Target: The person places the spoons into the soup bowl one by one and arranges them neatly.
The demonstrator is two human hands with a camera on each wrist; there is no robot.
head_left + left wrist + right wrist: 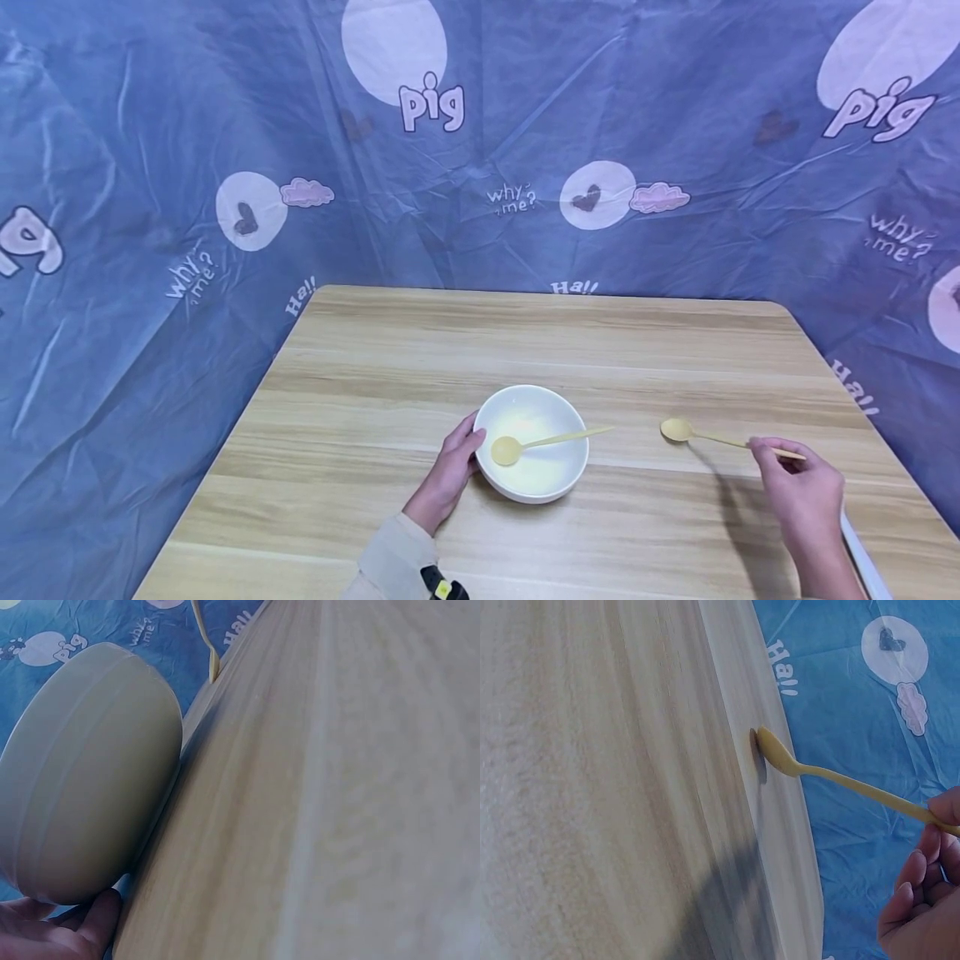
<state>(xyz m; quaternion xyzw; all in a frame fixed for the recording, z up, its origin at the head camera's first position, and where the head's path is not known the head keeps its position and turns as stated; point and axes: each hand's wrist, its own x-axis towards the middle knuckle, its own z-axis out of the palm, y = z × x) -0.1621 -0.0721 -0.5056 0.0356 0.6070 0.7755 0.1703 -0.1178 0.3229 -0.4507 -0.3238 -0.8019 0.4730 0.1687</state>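
Note:
A white bowl (534, 408) stands on the wooden table, and my left hand (448, 468) grips its left side, thumb at the rim and fingers against the outer wall. The left wrist view shows the fingers (97, 919) low against the bowl's side. Inside the bowl lies a yellow spoon (506, 451), its handle sticking out over the right rim. To the right, my right hand (808, 492) pinches a second yellow spoon (677, 430) by the handle between thumb and fingers. That spoon's head points left towards the bowl, close over the tabletop in the right wrist view.
The wood-grain table (360, 383) has rounded far corners. A blue printed cloth (480, 242) hangs behind it and along both sides. A pale strip (862, 554) shows beside my right forearm, near the table's right side.

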